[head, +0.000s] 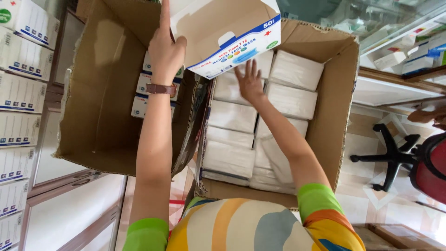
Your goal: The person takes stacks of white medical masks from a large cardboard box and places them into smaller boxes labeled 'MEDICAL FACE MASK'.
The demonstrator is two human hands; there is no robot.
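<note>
My left hand (pixel 166 49), with a brown watch strap at the wrist, grips the left side of an open white and blue carton (pixel 227 35) and holds it up above two cardboard boxes. My right hand (pixel 249 82) has its fingers spread and reaches just under the carton, over the white plastic-wrapped packs (pixel 232 116) that fill the right cardboard box (pixel 332 125). It holds nothing. The left cardboard box (pixel 100 93) is mostly bare inside, with a few white and blue cartons (pixel 141 88) stacked at its far right.
Stacks of white and blue cartons (pixel 21 83) line the left edge. A glass counter with small boxes (pixel 409 51) stands at the right. A black swivel chair base (pixel 390 155) and a red seat (pixel 429 172) sit on the tiled floor.
</note>
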